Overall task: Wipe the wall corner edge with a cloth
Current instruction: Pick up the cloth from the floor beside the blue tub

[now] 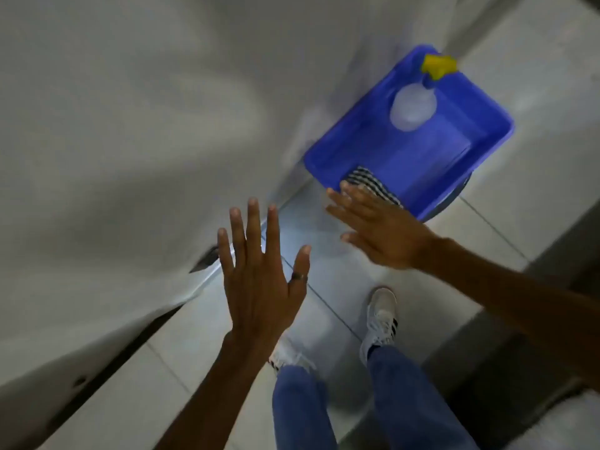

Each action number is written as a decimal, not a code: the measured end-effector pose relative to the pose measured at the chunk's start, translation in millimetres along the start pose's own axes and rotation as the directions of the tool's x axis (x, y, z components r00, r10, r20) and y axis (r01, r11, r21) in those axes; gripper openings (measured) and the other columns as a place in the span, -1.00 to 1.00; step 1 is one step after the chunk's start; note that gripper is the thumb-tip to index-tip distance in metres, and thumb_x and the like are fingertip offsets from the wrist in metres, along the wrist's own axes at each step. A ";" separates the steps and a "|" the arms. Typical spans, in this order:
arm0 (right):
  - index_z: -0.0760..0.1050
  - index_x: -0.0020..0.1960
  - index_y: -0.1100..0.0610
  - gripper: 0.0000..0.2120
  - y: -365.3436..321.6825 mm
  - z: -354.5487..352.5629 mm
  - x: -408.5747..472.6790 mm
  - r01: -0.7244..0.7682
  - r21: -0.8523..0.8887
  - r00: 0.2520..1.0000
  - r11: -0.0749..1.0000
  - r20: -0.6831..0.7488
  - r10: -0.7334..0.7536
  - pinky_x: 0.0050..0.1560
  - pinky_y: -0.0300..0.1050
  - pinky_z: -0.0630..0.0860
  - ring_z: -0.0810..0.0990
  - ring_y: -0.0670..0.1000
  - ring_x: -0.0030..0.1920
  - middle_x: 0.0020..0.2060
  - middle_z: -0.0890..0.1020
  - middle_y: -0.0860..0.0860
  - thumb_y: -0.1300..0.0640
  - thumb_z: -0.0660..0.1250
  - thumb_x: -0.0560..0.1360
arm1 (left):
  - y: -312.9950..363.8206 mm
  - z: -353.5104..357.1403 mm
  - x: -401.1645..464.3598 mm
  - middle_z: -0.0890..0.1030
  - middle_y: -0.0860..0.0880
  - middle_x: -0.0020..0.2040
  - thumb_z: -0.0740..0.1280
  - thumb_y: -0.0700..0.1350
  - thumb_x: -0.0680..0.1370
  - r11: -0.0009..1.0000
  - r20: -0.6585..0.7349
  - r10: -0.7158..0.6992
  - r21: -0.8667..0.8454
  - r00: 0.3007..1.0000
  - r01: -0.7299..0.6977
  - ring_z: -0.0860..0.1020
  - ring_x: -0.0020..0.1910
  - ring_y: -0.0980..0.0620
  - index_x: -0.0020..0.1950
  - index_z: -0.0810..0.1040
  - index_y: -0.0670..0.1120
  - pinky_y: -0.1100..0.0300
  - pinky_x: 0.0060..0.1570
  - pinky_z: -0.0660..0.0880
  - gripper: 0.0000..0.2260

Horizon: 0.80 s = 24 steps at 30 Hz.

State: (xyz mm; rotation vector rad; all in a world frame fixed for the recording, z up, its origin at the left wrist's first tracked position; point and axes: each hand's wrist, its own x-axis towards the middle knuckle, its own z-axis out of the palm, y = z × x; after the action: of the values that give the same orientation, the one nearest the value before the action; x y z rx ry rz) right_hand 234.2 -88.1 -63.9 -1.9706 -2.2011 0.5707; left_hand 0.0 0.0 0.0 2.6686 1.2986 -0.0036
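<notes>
Head view, blurred. A glossy blue rectangular plastic tub [454, 177] stands on pale square floor tiles [201, 345] beside the smooth white wall [130, 125]. It contains a translucent round-bodied spray bottle [413, 107] with a yellow trigger head, and a black-and-white checked cloth [373, 185] draped over its near rim. The left hand [259, 287], wearing a ring, is spread flat and empty. The right hand [380, 225], fingers extended, reaches over the cloth; contact cannot be judged.

Left hand [259, 280]: extended forward, back of hand facing the camera, all fingers spread and straight, holding nothing, ring [299, 277] on the thumb. Right hand [376, 225]: reaches forward and leftward from the right, flat, fingers extended together, empty.
</notes>
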 end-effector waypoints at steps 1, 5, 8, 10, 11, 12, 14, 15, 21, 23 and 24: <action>0.17 0.66 0.17 -0.45 26.7 25.5 4.2 -0.022 -0.013 1.000 1.000 -0.008 0.021 0.68 0.17 0.00 0.05 0.25 0.68 0.67 0.18 0.18 -0.02 0.06 0.73 | -0.2 28.3 10.3 0.13 -0.19 0.76 0.14 0.29 0.69 0.999 0.007 0.036 -0.034 0.999 -0.036 0.00 0.74 -0.22 0.75 0.22 -0.10 -0.26 0.70 0.03 -0.27; 0.06 0.68 0.17 -0.44 116.1 102.3 22.1 -0.170 -0.008 0.968 0.985 0.188 0.169 0.73 0.09 -0.19 -0.12 0.23 0.72 0.70 0.03 0.17 0.09 0.12 0.74 | -5.8 128.7 37.1 0.08 -0.21 0.76 0.12 0.25 0.73 0.998 0.085 0.061 0.000 0.995 -0.062 -0.06 0.75 -0.27 0.74 0.27 -0.11 -0.25 0.71 -0.05 -0.33; 0.04 0.70 0.13 -0.34 135.8 138.7 28.1 -0.133 -0.017 0.971 0.991 0.200 0.134 0.72 0.19 -0.13 -0.13 0.23 0.72 0.71 0.00 0.15 0.06 0.22 0.69 | -11.4 173.3 33.4 0.05 -0.21 0.77 0.11 0.23 0.73 0.998 0.113 0.056 -0.007 0.992 -0.056 -0.08 0.75 -0.29 0.72 0.31 -0.10 -0.24 0.71 -0.09 -0.36; 0.09 0.69 0.12 -0.25 138.4 143.7 33.5 -0.130 -0.010 0.974 0.991 0.185 0.130 0.70 0.28 -0.04 -0.09 0.24 0.71 0.71 0.05 0.14 0.22 0.34 0.57 | -16.1 182.0 30.1 0.05 -0.22 0.76 0.14 0.22 0.73 0.998 0.122 0.053 -0.024 0.991 -0.051 -0.08 0.75 -0.29 0.72 0.31 -0.10 -0.23 0.72 -0.09 -0.37; 0.13 0.68 0.14 -0.22 138.4 142.3 35.7 -0.155 0.022 0.972 0.988 0.183 0.149 0.70 0.29 -0.04 -0.08 0.25 0.71 0.70 0.07 0.15 0.31 0.35 0.52 | -18.6 180.7 26.2 0.06 -0.22 0.76 0.15 0.20 0.73 0.998 0.128 0.061 -0.040 0.990 -0.056 -0.08 0.75 -0.29 0.72 0.31 -0.11 -0.23 0.72 -0.08 -0.37; 0.17 0.66 0.17 -0.22 135.1 137.4 37.9 -0.185 0.051 0.970 0.981 0.172 0.174 0.70 0.28 -0.05 -0.06 0.28 0.71 0.69 0.10 0.17 0.39 0.34 0.49 | -21.3 176.7 20.6 0.06 -0.22 0.76 0.17 0.19 0.73 0.996 0.127 0.075 -0.051 0.989 -0.069 -0.09 0.75 -0.28 0.72 0.31 -0.11 -0.23 0.72 -0.08 -0.38; 0.23 0.63 0.24 -0.27 123.4 123.2 39.8 -0.286 0.129 0.957 0.949 0.092 0.276 0.69 0.32 -0.04 -0.03 0.34 0.70 0.67 0.14 0.22 0.47 0.26 0.48 | -28.2 164.2 9.1 0.08 -0.22 0.76 0.19 0.17 0.73 0.994 0.117 0.100 -0.058 0.988 -0.094 -0.09 0.74 -0.26 0.72 0.31 -0.11 -0.24 0.72 -0.06 -0.38; 0.25 0.62 0.27 -0.30 110.2 113.3 41.2 -0.339 0.174 0.940 0.925 0.014 0.342 0.69 0.33 -0.04 -0.02 0.37 0.69 0.66 0.15 0.24 0.49 0.21 0.49 | -33.5 154.7 6.8 0.10 -0.22 0.76 0.20 0.17 0.72 0.992 0.104 0.115 -0.056 0.988 -0.110 -0.07 0.74 -0.26 0.72 0.31 -0.10 -0.25 0.72 -0.04 -0.38; 0.25 0.62 0.25 -0.25 -30.9 119.4 43.7 -0.329 0.436 0.833 0.837 -0.283 0.475 0.70 0.29 0.02 0.00 0.31 0.68 0.66 0.21 0.23 0.51 0.14 0.44 | -76.2 135.3 -9.8 0.16 -0.23 0.74 0.22 0.15 0.70 0.979 0.118 0.191 0.044 0.975 -0.197 0.02 0.73 -0.29 0.71 0.34 -0.12 -0.33 0.68 0.11 -0.38; 0.23 0.63 0.24 -0.24 -76.2 152.3 44.2 -0.332 0.526 0.819 0.783 -0.251 0.517 0.70 0.23 0.05 -0.05 0.23 0.68 0.66 0.19 0.20 0.51 0.16 0.43 | -94.1 142.1 -11.9 0.11 -0.22 0.75 0.18 0.18 0.71 0.971 0.197 0.199 0.092 0.960 -0.221 -0.02 0.74 -0.29 0.73 0.30 -0.10 -0.33 0.68 0.09 -0.37; 0.22 0.63 0.23 -0.23 -97.3 172.6 45.3 -0.345 0.580 0.813 0.738 -0.208 0.544 0.71 0.19 0.05 -0.09 0.19 0.68 0.67 0.17 0.19 0.51 0.17 0.44 | -102.8 147.7 -13.7 0.07 -0.21 0.76 0.15 0.20 0.71 0.963 0.232 0.209 0.122 0.950 -0.242 -0.05 0.74 -0.28 0.74 0.26 -0.07 -0.32 0.69 0.06 -0.36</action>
State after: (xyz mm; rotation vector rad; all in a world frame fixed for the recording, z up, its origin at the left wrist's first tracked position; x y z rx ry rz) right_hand 78.3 -83.8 -194.2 -2.0759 -1.1658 0.6916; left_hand -78.0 28.4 -160.3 2.8293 0.9562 -0.3673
